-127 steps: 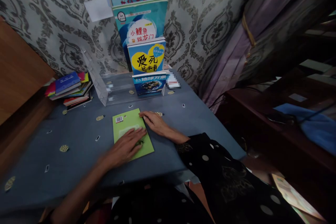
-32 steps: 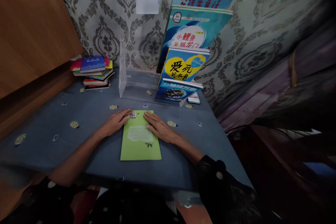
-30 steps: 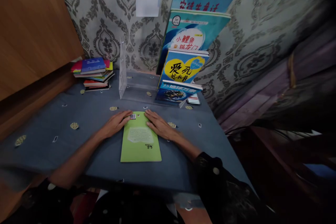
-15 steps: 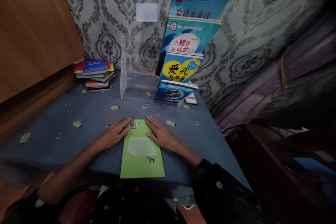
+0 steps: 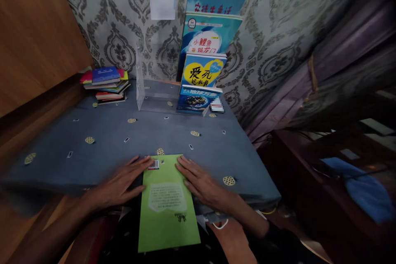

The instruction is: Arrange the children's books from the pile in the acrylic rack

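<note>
A green book (image 5: 167, 229) lies with its printed back cover up, a barcode near its far edge. Its near part sticks out past the table's front edge, over my lap. My left hand (image 5: 128, 183) rests along the book's left edge, fingers stretched onto the corner by the barcode and the thumb against the side. On the opposite edge, my right hand (image 5: 202, 185) lies with its fingers extended, fingertips on the far right corner. Both palms face down, and the undersides of the hands are hidden.
A clear acrylic stand (image 5: 154, 105) at the back holds several upright books (image 5: 201, 70) on its right side. Further left is a book stack (image 5: 107, 84) beside a wooden cabinet (image 5: 37, 37). A patterned blue-grey cloth (image 5: 154, 134) covers the table. Blue fabric (image 5: 361, 192) lies at right.
The green book has slid toward my body, and its near part now overhangs the table's front edge. Both hands have moved back with it. The camera view has shifted as well.
</note>
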Available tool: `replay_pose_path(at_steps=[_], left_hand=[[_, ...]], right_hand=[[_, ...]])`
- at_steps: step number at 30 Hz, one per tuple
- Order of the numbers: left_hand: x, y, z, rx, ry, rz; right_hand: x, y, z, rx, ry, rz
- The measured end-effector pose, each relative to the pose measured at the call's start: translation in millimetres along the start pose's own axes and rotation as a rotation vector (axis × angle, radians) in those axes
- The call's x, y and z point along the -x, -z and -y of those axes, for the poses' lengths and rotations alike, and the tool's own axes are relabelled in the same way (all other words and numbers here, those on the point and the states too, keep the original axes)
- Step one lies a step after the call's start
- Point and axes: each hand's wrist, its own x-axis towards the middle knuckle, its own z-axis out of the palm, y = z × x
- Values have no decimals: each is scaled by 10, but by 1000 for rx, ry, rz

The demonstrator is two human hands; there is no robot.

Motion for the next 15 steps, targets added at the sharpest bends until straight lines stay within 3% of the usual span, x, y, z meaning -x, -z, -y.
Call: replay_pose_path(at_steps=[3,6,11,13,15], left_hand=[[123,62,-83,4,-97,88],[159,25,-135,-36,-99,128],[154,-142,-96,-83,-57,63],[134,-126,-69,-33,-54,24],[72,-54,-63,94,41,-58]], right_hand=[[200,17,72,-47,45,-21],[321,-6,110,-58,63,-27],[371,-68,88,-79,41,-36],[330,-26,80,-139,16,-59],[237,57,91,-240,-33,-129]])
